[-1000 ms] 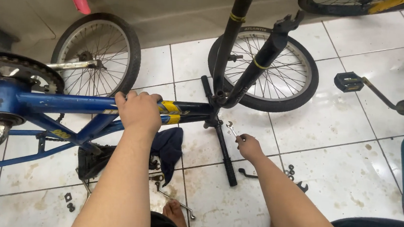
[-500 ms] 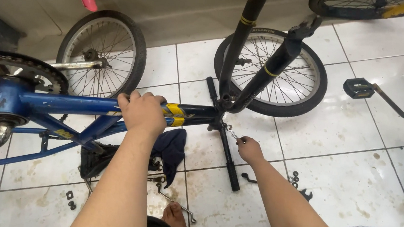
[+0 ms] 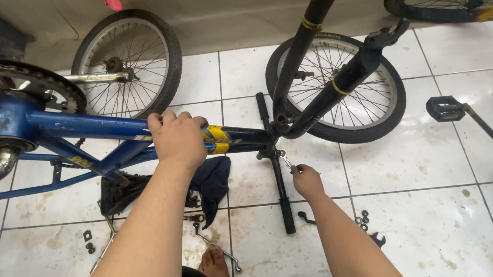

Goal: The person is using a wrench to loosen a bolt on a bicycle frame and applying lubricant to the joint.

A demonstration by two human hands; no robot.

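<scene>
Change since earlier: hands are barely shifting; left hand is staying clamped on the tube, right hand is sitting a touch closer to the frame joint, view is drifting slightly left.
Left hand [image 3: 179, 139]: wrapping fully closed around the blue bike frame [image 3: 77, 126], just beside the yellow band, bracing it.
Right hand [image 3: 306, 181]: pinching shut on a small wrench [image 3: 285, 159], its head reaching up to the fitting where the blue tube is meeting the black tubes (exact bolt too small to tell).
Step in hand: looks like working a fastener at that joint while the other hand is steadying the upturned frame.
Next move calls for: by my judgement, keeping the wrench seated square and turning in short arcs, with the left hand holding the tube from twisting.
Frame position: lying across the tiled floor [image 3: 443, 171], chainring [image 3: 22, 83] at far left.
Around: black handlebar [image 3: 276, 164] is running along the floor under the joint; two loose wheels [image 3: 126, 64] are leaning by the wall; dark cloth [image 3: 211, 182] below the tube; spare spanners [image 3: 214, 244] and nuts [image 3: 363, 218] are lying near a bare foot [image 3: 216, 268].
In the way: black tubes and handlebar are crowding the wrench swing; a pedal [image 3: 445, 108] of another bike is sitting well apart, right.
</scene>
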